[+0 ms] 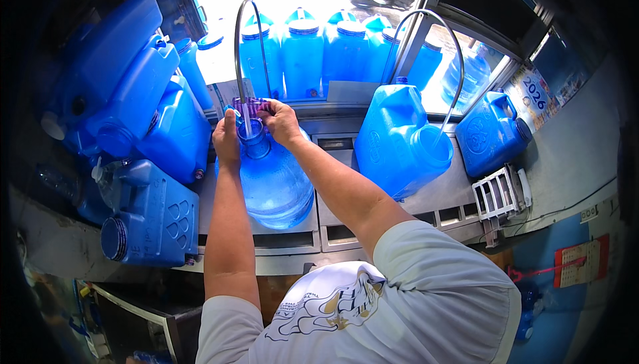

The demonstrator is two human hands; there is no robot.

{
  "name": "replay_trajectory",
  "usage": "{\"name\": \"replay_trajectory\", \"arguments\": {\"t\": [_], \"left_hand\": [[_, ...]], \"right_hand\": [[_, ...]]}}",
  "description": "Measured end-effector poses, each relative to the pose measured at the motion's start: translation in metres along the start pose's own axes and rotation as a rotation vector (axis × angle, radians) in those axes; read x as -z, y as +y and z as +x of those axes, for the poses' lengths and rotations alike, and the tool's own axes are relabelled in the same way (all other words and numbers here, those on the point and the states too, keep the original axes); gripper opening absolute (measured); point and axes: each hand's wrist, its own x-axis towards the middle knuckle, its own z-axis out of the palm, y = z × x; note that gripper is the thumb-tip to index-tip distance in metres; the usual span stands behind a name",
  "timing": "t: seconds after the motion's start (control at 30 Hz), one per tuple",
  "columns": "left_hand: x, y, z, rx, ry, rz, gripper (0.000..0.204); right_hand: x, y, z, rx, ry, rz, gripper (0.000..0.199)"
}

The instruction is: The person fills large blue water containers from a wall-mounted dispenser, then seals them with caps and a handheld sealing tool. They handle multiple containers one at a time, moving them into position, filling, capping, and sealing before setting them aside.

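A round, clear blue water jug [276,187] stands upright on the metal counter in front of me, its neck pointing up. A curved metal filling spout [238,51] comes down into or just behind the jug's mouth. My left hand [227,143] is closed at the left of the neck, with a small blue bit showing at its fingertips. My right hand [282,124] pinches a purple patterned plastic strip [256,104] behind the neck. Whether the strip reaches the left fingers is hard to tell.
On the right, a second curved spout [459,51] ends in the open mouth of a blue container [393,138]. Another blue container [489,134] stands beyond it, near a white rack [498,194]. Blue containers [170,124] pile up at left; several line the window [303,51]. A grey-blue container [160,214] lies nearby.
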Motion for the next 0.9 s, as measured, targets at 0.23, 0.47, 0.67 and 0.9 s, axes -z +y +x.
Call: {"name": "replay_trajectory", "arguments": {"t": [0.23,0.47,0.67,0.9], "left_hand": [[-0.004,0.005,-0.002,-0.001,0.048,0.005,0.047],[0.0,0.001,0.0,-0.023,0.094,0.046,0.049],[0.004,-0.009,0.009,-0.041,0.099,-0.029,0.051],[0.005,-0.019,0.012,-0.026,0.077,0.026,0.053]], "right_hand": [[0.004,0.017,0.005,-0.026,-0.024,-0.071,0.01],[0.009,0.011,0.004,-0.085,0.142,0.202,0.014],[0.09,-0.115,-0.108,-0.055,-0.497,0.346,0.02],[0.118,-0.279,-0.232,0.35,-1.689,0.797,0.024]]}}
